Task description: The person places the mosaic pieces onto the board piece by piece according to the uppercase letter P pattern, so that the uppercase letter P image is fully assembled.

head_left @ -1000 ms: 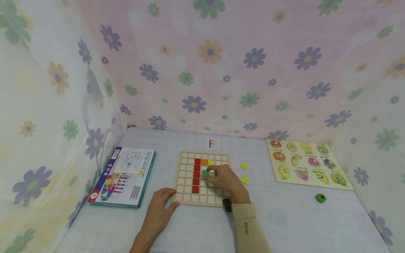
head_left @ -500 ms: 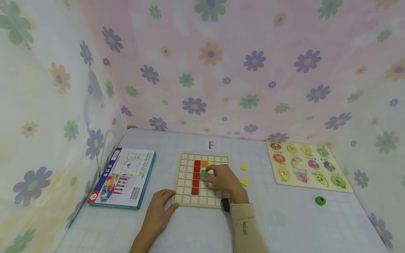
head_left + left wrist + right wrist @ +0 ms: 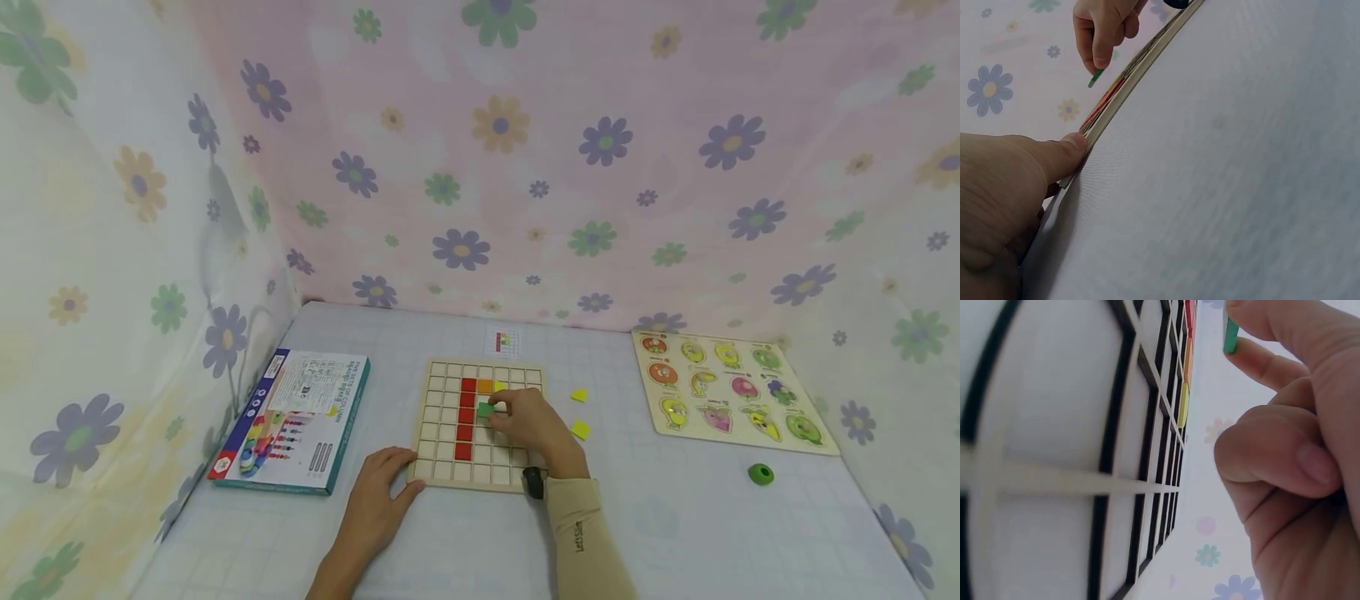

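A green square tile [image 3: 485, 409] is pinched between thumb and index finger of the right hand [image 3: 534, 423], above the wooden grid board [image 3: 446, 473]. The left wrist view shows this tile [image 3: 1095, 77] tilted and raised over the board's surface. Thumb and fingers of the left hand [image 3: 380, 492] hold the board's near left corner, the thumb at the front edge [image 3: 1079, 149]. A column of red tiles [image 3: 465, 414] lies in the grid. Beside its top one are an orange tile [image 3: 485, 386] and a yellow tile [image 3: 500, 386], the latter partly behind the right hand.
Two loose yellow pieces [image 3: 581, 429] lie right of the board, and a small pattern card [image 3: 503, 342] behind it. At left is a boxed game [image 3: 296, 425]. A wooden fruit puzzle [image 3: 723, 387] and a green bead-like piece [image 3: 761, 474] are at right.
The right hand stays over nearly the same cell, with the green tile shifted and turned slightly in its fingers. The left hand has kept its place.
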Demonstrator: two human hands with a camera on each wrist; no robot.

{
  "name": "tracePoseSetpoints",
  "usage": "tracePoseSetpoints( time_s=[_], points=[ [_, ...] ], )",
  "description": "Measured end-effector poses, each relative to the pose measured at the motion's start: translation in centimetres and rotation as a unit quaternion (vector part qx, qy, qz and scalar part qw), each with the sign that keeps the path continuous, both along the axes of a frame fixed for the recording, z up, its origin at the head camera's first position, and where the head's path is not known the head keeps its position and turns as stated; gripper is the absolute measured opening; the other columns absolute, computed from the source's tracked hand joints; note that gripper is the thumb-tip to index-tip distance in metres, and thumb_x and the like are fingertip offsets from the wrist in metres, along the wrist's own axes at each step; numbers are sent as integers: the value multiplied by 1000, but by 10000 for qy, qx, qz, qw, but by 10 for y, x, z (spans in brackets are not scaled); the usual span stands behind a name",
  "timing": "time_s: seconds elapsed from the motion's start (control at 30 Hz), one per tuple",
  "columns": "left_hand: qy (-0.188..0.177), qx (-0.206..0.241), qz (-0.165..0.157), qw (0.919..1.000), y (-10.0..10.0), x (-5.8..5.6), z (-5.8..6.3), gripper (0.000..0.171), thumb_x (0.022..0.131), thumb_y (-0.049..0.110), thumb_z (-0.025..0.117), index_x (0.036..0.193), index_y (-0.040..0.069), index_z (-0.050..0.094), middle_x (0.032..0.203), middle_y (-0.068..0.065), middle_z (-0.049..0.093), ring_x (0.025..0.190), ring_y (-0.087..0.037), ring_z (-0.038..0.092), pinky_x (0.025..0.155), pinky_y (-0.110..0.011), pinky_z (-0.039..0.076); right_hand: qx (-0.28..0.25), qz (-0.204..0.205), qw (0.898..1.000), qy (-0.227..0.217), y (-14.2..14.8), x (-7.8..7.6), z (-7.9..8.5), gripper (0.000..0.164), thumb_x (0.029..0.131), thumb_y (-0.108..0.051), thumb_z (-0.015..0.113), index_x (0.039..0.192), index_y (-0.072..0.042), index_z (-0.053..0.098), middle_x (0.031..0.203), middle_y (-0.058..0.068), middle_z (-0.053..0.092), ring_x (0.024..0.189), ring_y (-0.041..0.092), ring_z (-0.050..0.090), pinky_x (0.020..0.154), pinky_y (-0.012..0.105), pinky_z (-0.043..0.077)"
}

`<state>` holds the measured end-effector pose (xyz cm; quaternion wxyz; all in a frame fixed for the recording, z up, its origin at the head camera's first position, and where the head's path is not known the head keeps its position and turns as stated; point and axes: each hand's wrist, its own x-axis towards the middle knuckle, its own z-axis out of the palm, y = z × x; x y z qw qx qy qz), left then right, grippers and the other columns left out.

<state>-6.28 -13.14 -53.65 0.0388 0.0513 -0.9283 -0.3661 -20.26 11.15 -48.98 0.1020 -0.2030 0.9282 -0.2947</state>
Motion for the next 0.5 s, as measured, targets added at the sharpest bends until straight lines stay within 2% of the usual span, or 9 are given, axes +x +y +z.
tracePoseSetpoints(
  time_s=[0.23, 0.5],
  points=[
    [-105, 91, 23, 9999, 1, 0, 0, 44, 87, 26, 82, 128, 18, 69, 135, -1, 61, 136, -25, 51, 118, -48, 45, -62, 53, 9998, -164, -1, -3, -5, 21, 93, -20, 71, 112, -13, 76, 59, -6, 41, 53, 9, 34, 47, 21, 26],
    [-168, 120, 31, 9998, 0, -2, 1, 45, 87, 27, 81, 129, 18, 69, 136, 0, 60, 138, -24, 50, 119, -47, 44, 52, -31, 9994, -346, -1, -4, -10, 23, 92, -21, 69, 113, -13, 76, 66, -3, 51, 60, 11, 41, 51, 23, 33]
  ],
)
